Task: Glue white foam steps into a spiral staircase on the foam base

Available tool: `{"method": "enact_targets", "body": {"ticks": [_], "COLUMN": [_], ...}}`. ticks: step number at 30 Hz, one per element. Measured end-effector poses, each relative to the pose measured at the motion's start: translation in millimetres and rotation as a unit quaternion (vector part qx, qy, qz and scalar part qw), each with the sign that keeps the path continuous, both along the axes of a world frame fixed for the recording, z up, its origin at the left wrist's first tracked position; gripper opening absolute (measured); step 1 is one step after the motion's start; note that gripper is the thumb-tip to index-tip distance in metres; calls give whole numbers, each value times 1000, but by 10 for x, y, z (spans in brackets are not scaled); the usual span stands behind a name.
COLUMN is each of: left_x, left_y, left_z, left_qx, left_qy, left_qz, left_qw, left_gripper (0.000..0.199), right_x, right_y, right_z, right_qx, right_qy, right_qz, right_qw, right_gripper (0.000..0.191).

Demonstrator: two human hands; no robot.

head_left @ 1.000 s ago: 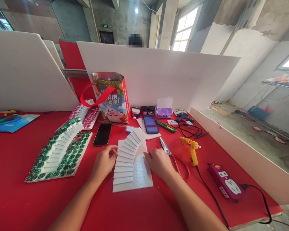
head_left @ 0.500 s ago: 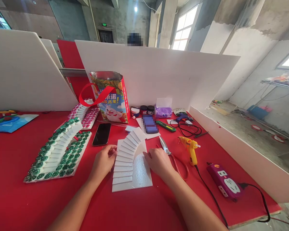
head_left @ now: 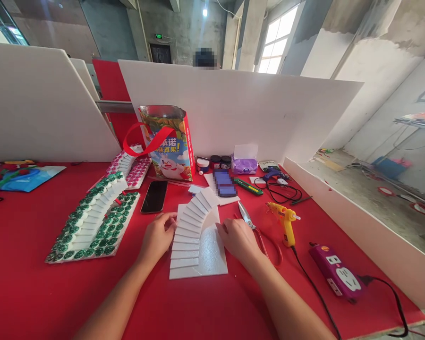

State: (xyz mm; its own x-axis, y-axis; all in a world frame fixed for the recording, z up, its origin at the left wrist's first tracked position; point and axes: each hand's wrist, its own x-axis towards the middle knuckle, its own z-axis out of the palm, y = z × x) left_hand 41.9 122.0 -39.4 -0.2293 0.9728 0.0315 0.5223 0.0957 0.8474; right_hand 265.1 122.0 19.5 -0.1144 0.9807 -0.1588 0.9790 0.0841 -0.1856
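Note:
A white foam board (head_left: 213,257) lies flat on the red table, with overlapping white strips (head_left: 184,246) fanned over its left part like a curved staircase. Fingers bent, my left hand (head_left: 159,237) grips the board's left edge. On the opposite side my right hand (head_left: 238,236) is closed at the right edge, its fingertips partly hidden. Red-handled scissors (head_left: 247,216) lie just beyond my right hand, partly behind it. Left of the board is a similar staircase piece (head_left: 92,219) bordered with green rosettes. A black phone (head_left: 154,197) rests above my left hand.
A yellow glue gun (head_left: 286,221) and a purple power strip (head_left: 336,270) with cords lie on the right. Toward the back stand a colourful bag (head_left: 172,153), jars (head_left: 215,162) and a purple tissue pack (head_left: 244,165). White panels (head_left: 241,108) wall the table; a person's head shows beyond.
The whole scene has shifted slightly to the right in view as the camera turned left. Both hands stay at the board's edges, and the board looks unmoved on the table.

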Motion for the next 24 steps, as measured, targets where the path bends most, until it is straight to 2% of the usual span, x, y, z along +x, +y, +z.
{"method": "enact_targets", "body": {"ticks": [3, 6, 8, 10, 13, 14, 17, 21, 24], "left_x": [0, -1, -25, -79, -188, -214, -207, -42, 74], "left_y": [3, -12, 2, 76, 339, 461, 859, 1276, 1439], "left_z": [-62, -125, -116, -40, 175, 253, 423, 451, 402], "left_qx": [16, 57, 93, 119, 128, 128, 129, 106, 86], "left_qy": [-6, -8, -6, 3, 76, 128, 174, 233, 268], "left_qz": [-7, 11, 31, 28, -54, -100, -177, -277, -333], "left_qw": [1000, 998, 995, 993, 987, 978, 960, 926, 900], "left_gripper": [31, 30, 31, 32, 32, 33, 36, 48, 53], "right_x": [14, 30, 40, 48, 59, 63, 85, 151, 207], "right_y": [12, 21, 25, 27, 24, 21, 22, 54, 84], "right_z": [-6, -8, -2, 8, 24, 28, 37, 45, 35], "right_qx": [5, 14, 23, 33, 49, 54, 68, 90, 101], "right_qy": [-1, 0, 3, 6, 18, 23, 39, 56, 66], "right_qz": [-3, -4, -7, -10, -11, -11, -16, -36, -52], "right_qw": [1000, 1000, 1000, 999, 999, 998, 997, 994, 991], "right_gripper": [36, 35, 35, 36, 35, 35, 35, 35, 34]}}
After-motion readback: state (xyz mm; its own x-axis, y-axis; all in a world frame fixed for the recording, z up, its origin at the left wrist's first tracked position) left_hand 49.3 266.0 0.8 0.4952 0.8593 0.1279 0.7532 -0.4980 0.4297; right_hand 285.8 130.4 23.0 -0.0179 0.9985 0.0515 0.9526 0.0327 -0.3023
